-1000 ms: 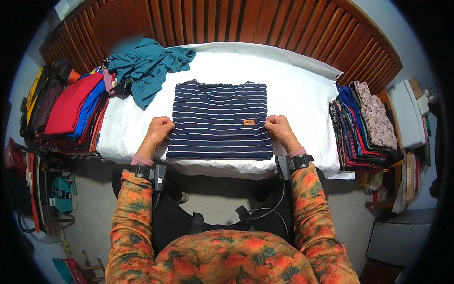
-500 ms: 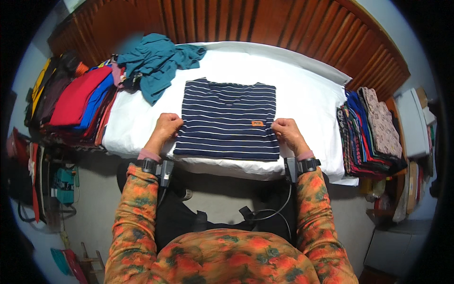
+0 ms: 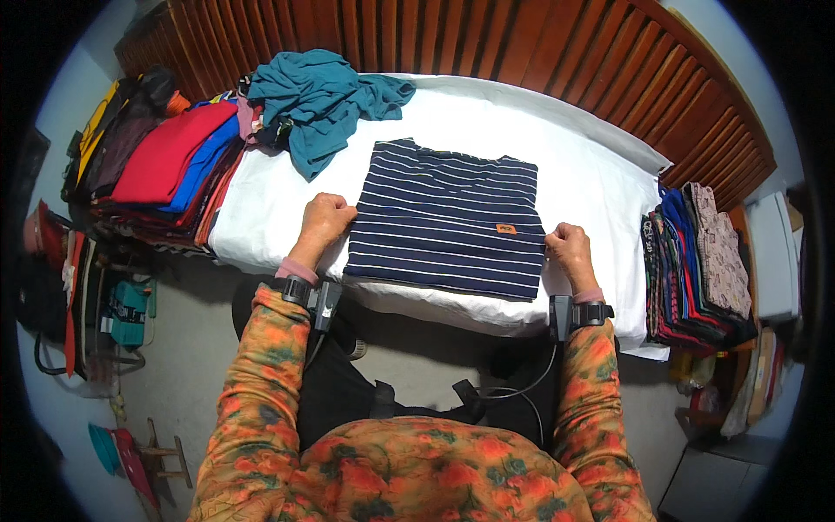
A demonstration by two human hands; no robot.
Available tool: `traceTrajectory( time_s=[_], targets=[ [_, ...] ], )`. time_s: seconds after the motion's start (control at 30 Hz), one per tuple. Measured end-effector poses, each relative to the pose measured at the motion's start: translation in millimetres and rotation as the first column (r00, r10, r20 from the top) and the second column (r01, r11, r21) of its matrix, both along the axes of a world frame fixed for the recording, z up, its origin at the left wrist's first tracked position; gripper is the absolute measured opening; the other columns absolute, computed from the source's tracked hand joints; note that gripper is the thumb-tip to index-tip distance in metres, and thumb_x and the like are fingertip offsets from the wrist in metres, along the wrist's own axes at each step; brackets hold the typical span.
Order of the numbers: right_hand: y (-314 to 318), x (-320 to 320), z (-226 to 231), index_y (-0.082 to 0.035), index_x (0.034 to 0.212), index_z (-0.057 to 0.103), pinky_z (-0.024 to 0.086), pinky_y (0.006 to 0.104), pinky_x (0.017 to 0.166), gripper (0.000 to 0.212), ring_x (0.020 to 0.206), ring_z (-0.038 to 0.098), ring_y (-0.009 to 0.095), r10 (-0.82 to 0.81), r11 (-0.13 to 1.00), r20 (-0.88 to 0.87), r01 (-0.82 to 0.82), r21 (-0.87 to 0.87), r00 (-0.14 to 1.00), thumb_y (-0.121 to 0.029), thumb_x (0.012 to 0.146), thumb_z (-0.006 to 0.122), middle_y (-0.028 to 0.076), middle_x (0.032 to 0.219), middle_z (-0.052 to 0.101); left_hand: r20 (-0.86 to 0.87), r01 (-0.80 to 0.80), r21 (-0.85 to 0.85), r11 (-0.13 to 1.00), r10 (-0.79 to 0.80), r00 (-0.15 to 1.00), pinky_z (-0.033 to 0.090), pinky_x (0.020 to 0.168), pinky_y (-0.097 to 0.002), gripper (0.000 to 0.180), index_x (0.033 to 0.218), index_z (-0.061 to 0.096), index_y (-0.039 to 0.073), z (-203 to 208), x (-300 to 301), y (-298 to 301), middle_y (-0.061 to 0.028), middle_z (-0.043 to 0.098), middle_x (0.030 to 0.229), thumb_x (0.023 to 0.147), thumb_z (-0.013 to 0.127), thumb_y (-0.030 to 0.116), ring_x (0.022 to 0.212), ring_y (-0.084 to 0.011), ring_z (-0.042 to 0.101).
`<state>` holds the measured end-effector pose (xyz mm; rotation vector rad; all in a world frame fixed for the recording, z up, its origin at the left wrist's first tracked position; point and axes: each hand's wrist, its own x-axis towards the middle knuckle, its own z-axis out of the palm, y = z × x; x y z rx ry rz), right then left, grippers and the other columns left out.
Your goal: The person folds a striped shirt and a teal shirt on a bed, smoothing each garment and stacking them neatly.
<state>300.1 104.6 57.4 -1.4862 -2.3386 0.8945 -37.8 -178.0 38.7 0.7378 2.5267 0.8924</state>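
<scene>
A navy shirt [image 3: 444,217] with thin white stripes lies folded into a near square on the white-covered table. A small orange patch [image 3: 506,229] shows on its right part. At the shirt's left edge, my left hand [image 3: 326,224] is closed, thumb and fingers pinching the fabric. My right hand [image 3: 571,252] pinches the opposite edge in the same way, a little nearer to me. The fingertips of both hands are partly hidden by the curled fingers.
A crumpled teal garment [image 3: 322,104] lies at the back left. Beside it stands a tall pile of folded clothes [image 3: 174,157], red and blue among them. Another folded stack [image 3: 718,252] is at the right end. A slatted wooden panel [image 3: 452,39] rises behind the white cloth [image 3: 600,187].
The whole view has shifted, so the table and clothes appear farther right and slightly turned. Both hands remain at the shirt's two side edges.
</scene>
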Motion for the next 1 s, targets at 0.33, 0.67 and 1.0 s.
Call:
traceTrajectory(
  time_s=[0.33, 0.67, 1.0],
  targets=[
    [3.3, 4.4, -3.9, -0.005, 0.071, 0.065, 0.046, 0.0285, 0.049, 0.011, 0.054, 0.057, 0.013, -0.023, 0.962, -0.184, -0.028, -0.271, 0.983, -0.009, 0.081, 0.064, 0.002, 0.061, 0.061, 0.060, 0.063, 0.064, 0.996, -0.067, 0.996, 0.050, 0.058, -0.0333, 0.019, 0.073, 0.071, 0.001, -10.0, -5.4, -1.8, -0.0098, 0.066, 0.063, 0.080, 0.067, 0.018, 0.059, -0.0182, 0.063],
    [0.5, -3.6, 4.5, -0.007, 0.073, 0.067, 0.040, 0.0246, 0.042, 0.023, 0.049, 0.051, 0.009, -0.117, 0.905, -0.271, -0.009, -0.425, 0.955, -0.019, 0.092, 0.064, -0.001, 0.059, 0.056, 0.226, 0.014, 0.307, 0.951, -0.088, 0.970, 0.043, 0.048, -0.0286, 0.021, 0.079, 0.068, 0.000, -23.4, -11.6, 10.3, -0.0026, 0.058, 0.060, 0.090, 0.066, 0.018, 0.051, -0.0113, 0.053],
    [0.6, -10.9, -2.1, -0.011, 0.076, 0.064, 0.034, 0.0231, 0.044, 0.019, 0.050, 0.045, 0.006, -0.089, 0.890, -0.246, -0.034, -0.455, 0.965, -0.021, 0.092, 0.067, -0.007, 0.061, 0.049, 0.244, 0.020, 0.325, 0.945, -0.104, 0.964, 0.041, 0.045, -0.0277, 0.018, 0.077, 0.070, 0.001, -20.1, -10.7, 16.9, -0.0011, 0.058, 0.059, 0.086, 0.068, 0.017, 0.048, -0.0104, 0.052]
  ],
)
